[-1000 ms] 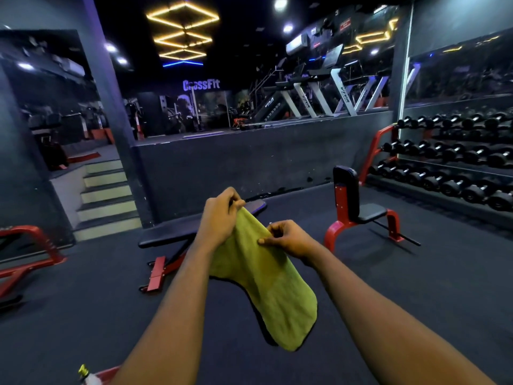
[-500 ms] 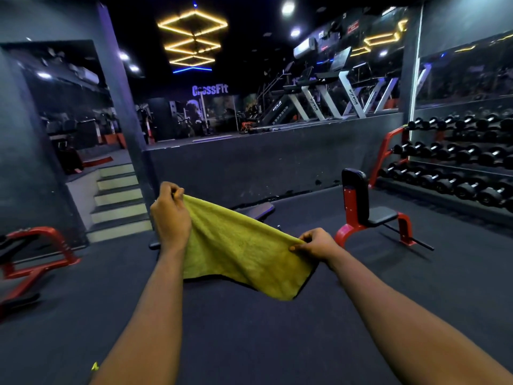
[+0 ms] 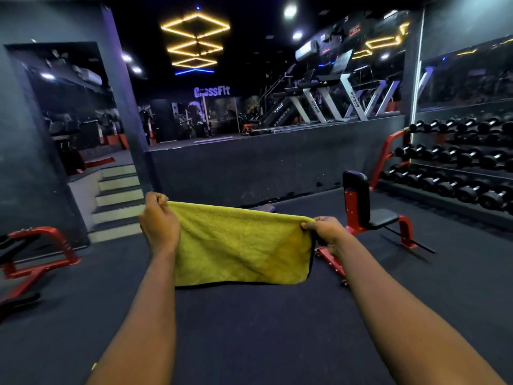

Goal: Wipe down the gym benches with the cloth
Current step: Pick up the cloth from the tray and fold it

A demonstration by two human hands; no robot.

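Note:
A yellow-green cloth [image 3: 238, 243] hangs stretched flat in front of me, held at its two upper corners. My left hand [image 3: 158, 222] pinches the left corner and my right hand [image 3: 323, 230] pinches the right corner. Behind the cloth stands a flat black bench; only its far end [image 3: 268, 208] and a red foot [image 3: 331, 262] show. A red-framed upright seat bench [image 3: 369, 209] with black pads stands to the right of my right hand.
A dumbbell rack [image 3: 455, 168] lines the right wall. Another red bench frame [image 3: 36, 254] sits at the left edge. Steps [image 3: 116, 198] rise at the back left beside a low grey wall [image 3: 263, 168], with treadmills above it. Dark rubber floor lies all round.
My hands have moved apart and spread the cloth out wide and flat; a second ago it hung bunched between them. The view has drifted, so the flat bench is now mostly behind the cloth.

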